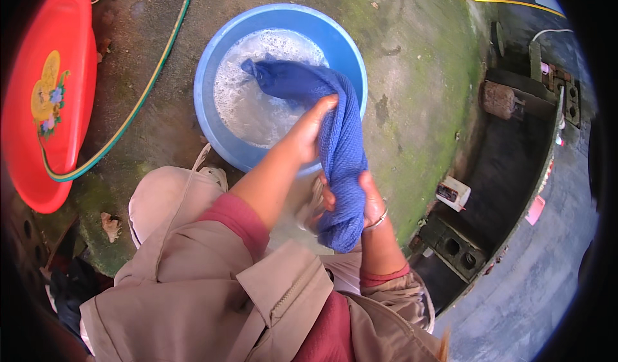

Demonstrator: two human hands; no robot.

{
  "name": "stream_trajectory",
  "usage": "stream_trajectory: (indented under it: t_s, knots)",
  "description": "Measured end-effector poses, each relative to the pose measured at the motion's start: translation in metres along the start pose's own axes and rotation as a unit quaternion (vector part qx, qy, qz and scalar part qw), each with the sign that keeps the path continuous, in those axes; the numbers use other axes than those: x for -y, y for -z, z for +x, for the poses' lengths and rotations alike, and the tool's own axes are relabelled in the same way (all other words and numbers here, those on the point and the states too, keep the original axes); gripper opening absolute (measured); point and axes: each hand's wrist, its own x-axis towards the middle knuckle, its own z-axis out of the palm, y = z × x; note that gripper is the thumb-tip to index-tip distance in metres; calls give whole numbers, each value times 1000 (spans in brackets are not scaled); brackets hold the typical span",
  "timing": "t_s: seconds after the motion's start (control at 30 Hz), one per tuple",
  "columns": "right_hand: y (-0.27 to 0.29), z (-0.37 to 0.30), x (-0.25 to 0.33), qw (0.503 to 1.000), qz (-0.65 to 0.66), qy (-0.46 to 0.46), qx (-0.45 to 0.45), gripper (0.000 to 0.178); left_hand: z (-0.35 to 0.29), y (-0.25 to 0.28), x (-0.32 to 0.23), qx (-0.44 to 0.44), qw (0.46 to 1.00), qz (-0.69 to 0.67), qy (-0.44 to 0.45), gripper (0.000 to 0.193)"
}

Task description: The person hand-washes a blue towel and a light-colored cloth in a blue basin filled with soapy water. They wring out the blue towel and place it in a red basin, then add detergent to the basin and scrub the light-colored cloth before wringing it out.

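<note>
A long blue knitted cloth (341, 143), bunched and twisted, runs through both my hands. My left hand (312, 130) grips its middle near the basin's right rim, thumb lying along the fabric. Lower down, my right hand (370, 201) is wrapped round the near end, some fingertips showing on its left side; a bracelet circles that wrist. The cloth's far end hangs over the blue basin (204, 92), above foamy water (251, 111). Whether that end touches the suds I cannot tell.
A red basin (67, 130) with a flower print stands tilted at the left, a green hose (151, 88) curving over its edge. Mossy concrete (412, 92) surrounds the blue basin. On the right are hollow blocks (454, 246), a ledge and a small white box (453, 193). A yellow hose (489, 0) crosses the far right.
</note>
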Motion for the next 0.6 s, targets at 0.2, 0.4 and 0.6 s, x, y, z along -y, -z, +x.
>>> stream_trajectory:
  t_s: [0.2, 0.4, 0.6]
  knots:
    - [-8, 32, 1, 871, -459, 65, -162, 48, 6, 8, -13, -111, 955, 267, -61, 25]
    - [-16, 65, -21, 665, -688, -106, -270, 64, 10, 22, -9, -265, 768, 568, -133, 59]
    - [-5, 86, -42, 611, -744, -153, -223, 73, 5, 30, -4, -332, 668, 659, -93, 62]
